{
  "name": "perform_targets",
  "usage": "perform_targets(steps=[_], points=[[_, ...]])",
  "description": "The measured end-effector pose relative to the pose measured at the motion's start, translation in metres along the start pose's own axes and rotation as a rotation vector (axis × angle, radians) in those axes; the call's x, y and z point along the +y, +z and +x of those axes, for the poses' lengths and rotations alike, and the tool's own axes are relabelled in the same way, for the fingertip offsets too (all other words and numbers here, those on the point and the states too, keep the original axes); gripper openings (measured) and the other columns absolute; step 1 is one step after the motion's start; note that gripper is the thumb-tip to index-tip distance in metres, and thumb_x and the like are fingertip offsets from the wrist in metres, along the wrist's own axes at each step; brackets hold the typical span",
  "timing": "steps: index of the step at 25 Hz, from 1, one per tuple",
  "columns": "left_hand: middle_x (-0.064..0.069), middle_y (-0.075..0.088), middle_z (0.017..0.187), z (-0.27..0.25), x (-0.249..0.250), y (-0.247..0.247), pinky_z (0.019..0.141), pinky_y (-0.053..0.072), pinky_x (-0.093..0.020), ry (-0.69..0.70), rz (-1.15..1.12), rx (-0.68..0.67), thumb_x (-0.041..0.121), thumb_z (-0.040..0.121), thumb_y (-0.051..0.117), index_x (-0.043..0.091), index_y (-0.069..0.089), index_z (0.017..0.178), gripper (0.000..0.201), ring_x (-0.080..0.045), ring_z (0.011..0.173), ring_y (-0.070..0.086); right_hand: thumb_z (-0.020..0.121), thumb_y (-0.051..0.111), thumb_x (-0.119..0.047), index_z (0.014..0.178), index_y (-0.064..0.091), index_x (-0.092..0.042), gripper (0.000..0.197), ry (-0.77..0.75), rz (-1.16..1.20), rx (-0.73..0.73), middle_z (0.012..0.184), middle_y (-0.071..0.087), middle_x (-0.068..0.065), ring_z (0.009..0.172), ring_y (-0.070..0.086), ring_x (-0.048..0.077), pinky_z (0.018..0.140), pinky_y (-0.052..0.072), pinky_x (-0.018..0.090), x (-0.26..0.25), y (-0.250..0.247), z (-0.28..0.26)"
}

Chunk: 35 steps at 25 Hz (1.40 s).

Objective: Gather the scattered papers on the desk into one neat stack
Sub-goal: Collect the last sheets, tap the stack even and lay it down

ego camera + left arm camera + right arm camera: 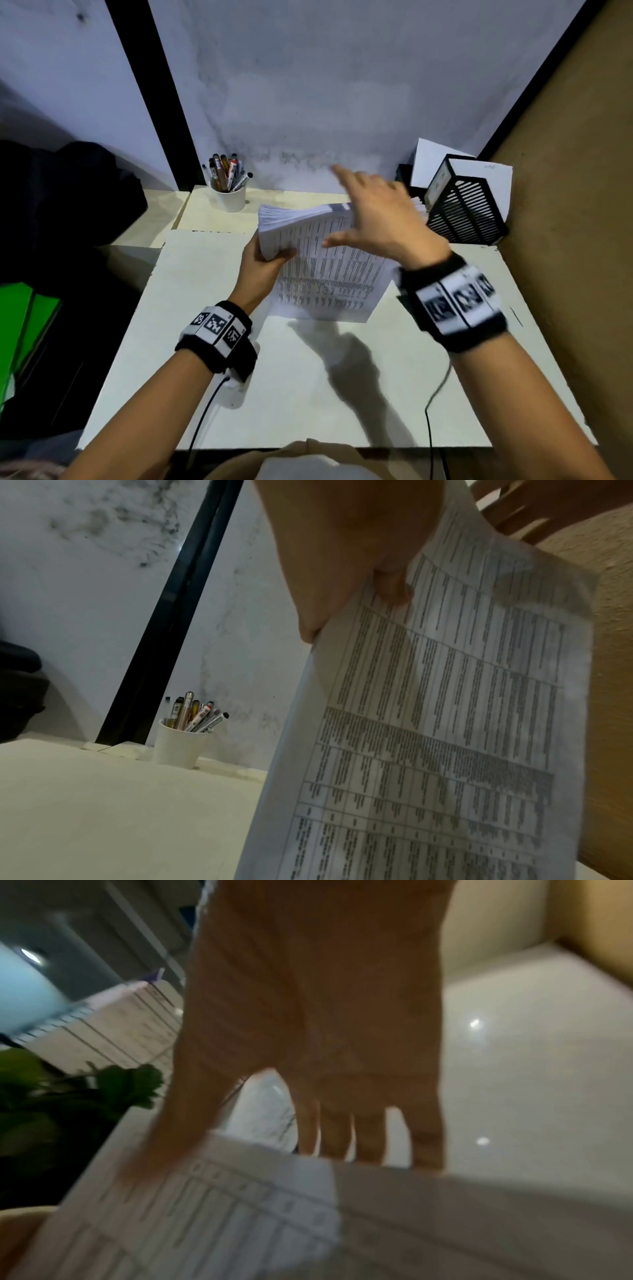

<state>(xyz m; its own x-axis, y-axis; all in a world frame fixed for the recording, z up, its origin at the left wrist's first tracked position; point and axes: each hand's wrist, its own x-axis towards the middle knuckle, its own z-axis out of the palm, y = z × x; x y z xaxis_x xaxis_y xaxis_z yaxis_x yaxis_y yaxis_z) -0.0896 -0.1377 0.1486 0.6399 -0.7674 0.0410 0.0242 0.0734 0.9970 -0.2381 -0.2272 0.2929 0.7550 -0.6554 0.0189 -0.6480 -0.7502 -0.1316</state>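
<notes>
Item: stack of papers, printed tables on the top sheet, held tilted above the middle of the desk, its near edge low over the desktop; whether it touches I cannot tell.
Left hand: clamped on the stack's left edge, thumb on top, fingers underneath. The left wrist view shows my thumb pressing the printed face.
Right hand: fingers spread and straight, gripping nothing, poised over the stack's far right corner. The picture is blurred; contact with the paper cannot be confirmed.
Stack relative to grip: one-sided hold only. The bulk of the sheets runs right of my left hand, unsupported, and the far edge fans open unevenly.
Risk one: sheets sliding out of the fanned far edge, caused by the tilt and the single-edge pinch.
Risk two: the stack sagging or buckling at its right side, since no hand bears that side.
Risk three: a brisk pat from my right hand skewing the sheets rather than squaring them.
Bystanders: cup of pens near the far left corner; black slatted rack at the far right corner, close to my right hand, liable to be knocked.
</notes>
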Motion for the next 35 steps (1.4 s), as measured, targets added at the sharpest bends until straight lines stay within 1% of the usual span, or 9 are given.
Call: perform_targets(steps=[3, 6, 10, 14, 17, 24, 28, 31, 35], points=[[0.008, 0.058, 0.095, 0.004, 0.0, 0.001, 0.066, 0.052, -0.009, 0.004, -0.046, 0.014, -0.005, 0.072, 0.071, 0.014, 0.046, 0.109, 0.049, 0.0, 0.087, 0.056, 0.086, 0.058, -0.016, 0.116, 0.059, -0.017, 0.03, -0.077, -0.201, -0.101, 0.115, 0.065, 0.007, 0.103, 0.06, 0.028, 0.074, 0.038, 0.031, -0.024, 0.01, 0.031], [0.004, 0.063, 0.087, 0.008, -0.004, -0.015, 0.069, 0.055, -0.02, -0.011, 0.061, -0.125, 0.008, 0.065, 0.075, 0.013, 0.058, 0.097, 0.037, 0.002, 0.075, 0.06, 0.085, 0.059, -0.019, 0.098, 0.063, -0.016, 0.014, -0.169, -0.175, 0.037, 0.086, 0.066, 0.009, 0.091, 0.062, 0.029, 0.064, 0.03, 0.029, -0.012, -0.012, 0.02], [0.019, 0.062, 0.052, 0.01, 0.002, -0.058, 0.058, 0.044, -0.012, -0.074, 0.221, -0.215, -0.007, 0.072, 0.07, 0.024, 0.065, 0.058, 0.035, 0.012, 0.052, 0.051, 0.069, 0.067, -0.028, 0.087, 0.068, -0.012, 0.025, -0.097, 0.456, 0.233, 0.066, 0.066, -0.01, 0.07, 0.054, -0.006, 0.064, 0.043, 0.02, 0.063, -0.066, -0.013], [0.013, 0.074, 0.074, 0.011, 0.019, -0.069, 0.073, 0.054, -0.019, -0.049, -0.21, -0.209, 0.028, 0.048, 0.088, 0.023, 0.077, 0.071, 0.026, 0.001, 0.072, 0.065, 0.076, 0.062, 0.01, 0.059, 0.073, -0.034, 0.048, 0.129, 0.967, 0.398, 0.05, 0.061, -0.03, 0.05, 0.055, -0.014, 0.053, 0.041, 0.001, 0.112, -0.046, -0.041], [0.006, 0.076, 0.084, 0.015, 0.026, -0.037, 0.071, 0.057, -0.026, -0.072, -0.315, -0.243, 0.038, 0.036, 0.09, 0.021, 0.076, 0.083, 0.052, -0.01, 0.077, 0.07, 0.08, 0.057, 0.015, 0.073, 0.07, -0.02, 0.038, 0.287, 1.133, 0.469, 0.059, 0.068, -0.026, 0.059, 0.062, -0.011, 0.058, 0.048, 0.006, 0.13, 0.016, -0.05], [0.025, 0.069, 0.064, -0.01, -0.012, -0.015, 0.063, 0.051, -0.019, -0.117, 0.033, 0.028, 0.006, 0.074, 0.07, 0.026, 0.067, 0.079, 0.021, 0.005, 0.065, 0.062, 0.078, 0.062, 0.01, 0.107, 0.059, 0.004, 0.029, 0.547, 1.351, 0.489, 0.069, 0.073, -0.014, 0.065, 0.065, -0.004, 0.061, 0.052, 0.013, 0.122, 0.156, -0.06], [0.015, 0.07, 0.082, -0.023, -0.022, -0.02, 0.058, 0.05, -0.013, -0.164, -0.045, -0.004, 0.005, 0.068, 0.072, 0.01, 0.066, 0.096, 0.029, 0.005, 0.066, 0.065, 0.073, 0.07, 0.005, 0.112, 0.061, 0.004, 0.04, 0.639, 1.394, 0.431, 0.087, 0.068, 0.003, 0.07, 0.068, 0.004, 0.061, 0.054, 0.016, 0.121, 0.177, -0.06], [0.015, 0.071, 0.065, -0.02, -0.023, -0.017, 0.054, 0.049, -0.013, -0.188, -0.022, 0.039, 0.001, 0.078, 0.067, 0.006, 0.065, 0.094, 0.017, 0.005, 0.059, 0.064, 0.072, 0.071, 0.003, 0.11, 0.062, 0.004, 0.038, 0.658, 1.379, 0.418, 0.09, 0.067, 0.009, 0.083, 0.064, 0.019, 0.067, 0.053, 0.022, 0.122, 0.175, -0.057], [0.007, 0.069, 0.074, -0.018, -0.023, -0.022, 0.055, 0.047, -0.009, -0.165, 0.005, 0.073, 0.001, 0.077, 0.067, 0.002, 0.064, 0.095, 0.018, 0.001, 0.063, 0.064, 0.073, 0.069, 0.007, 0.108, 0.062, 0.006, 0.035, 0.621, 1.368, 0.434, 0.084, 0.065, 0.002, 0.067, 0.065, -0.001, 0.058, 0.05, 0.009, 0.125, 0.171, -0.054]])
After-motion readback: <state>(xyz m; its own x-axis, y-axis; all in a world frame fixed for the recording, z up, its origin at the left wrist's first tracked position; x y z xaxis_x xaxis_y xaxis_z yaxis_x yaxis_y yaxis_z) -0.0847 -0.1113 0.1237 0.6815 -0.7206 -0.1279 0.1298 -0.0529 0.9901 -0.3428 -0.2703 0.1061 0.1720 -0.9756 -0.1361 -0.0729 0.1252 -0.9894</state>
